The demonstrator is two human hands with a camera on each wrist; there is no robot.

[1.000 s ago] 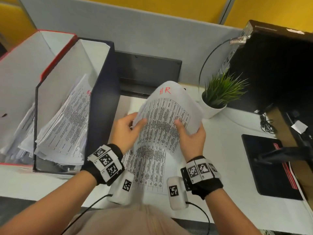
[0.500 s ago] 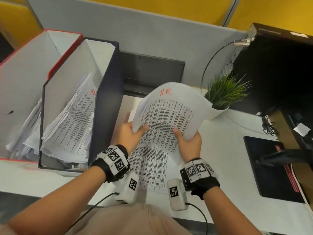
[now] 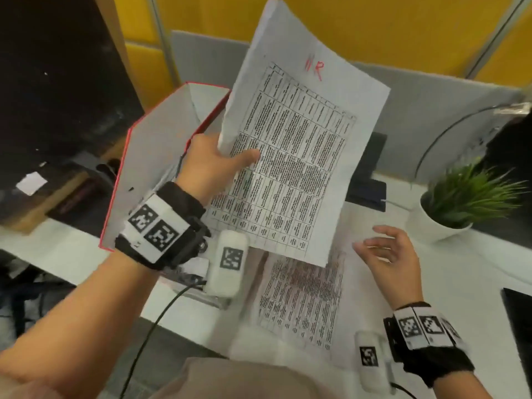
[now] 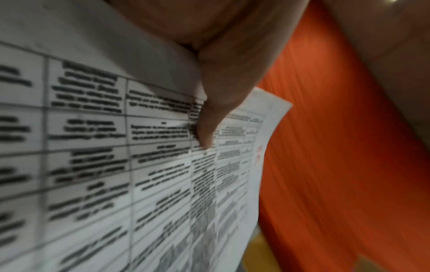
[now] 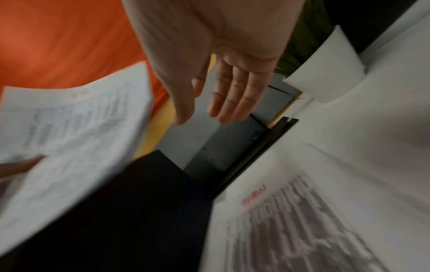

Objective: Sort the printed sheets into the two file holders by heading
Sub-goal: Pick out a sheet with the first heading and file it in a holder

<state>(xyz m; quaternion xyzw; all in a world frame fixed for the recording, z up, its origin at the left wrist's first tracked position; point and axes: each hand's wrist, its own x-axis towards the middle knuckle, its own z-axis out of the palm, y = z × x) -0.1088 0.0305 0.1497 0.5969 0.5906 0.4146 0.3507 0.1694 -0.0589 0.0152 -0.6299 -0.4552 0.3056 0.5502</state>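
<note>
My left hand (image 3: pixel 218 165) pinches a printed sheet (image 3: pixel 290 156) headed "HR" in red by its left edge and holds it upright in the air, over the red-edged file holder (image 3: pixel 149 156). In the left wrist view the thumb (image 4: pixel 209 114) presses on the sheet (image 4: pixel 116 165). The dark file holder is hidden behind the sheet. My right hand (image 3: pixel 385 254) hovers free with relaxed fingers above the stack of printed sheets (image 3: pixel 305 300) lying on the desk; in the right wrist view the right hand (image 5: pixel 223 88) holds nothing.
A potted green plant (image 3: pixel 466 197) in a white pot stands at the right. A grey partition (image 3: pixel 431 110) with yellow wall behind closes the back. A black pad (image 3: pixel 518 326) lies at the right desk edge. A dark monitor (image 3: pixel 57 82) is at the left.
My right hand has let go of the HR sheet and dropped toward the desk stack. My left hand has lifted the sheet up and leftward over the file holders; the head view turned left.
</note>
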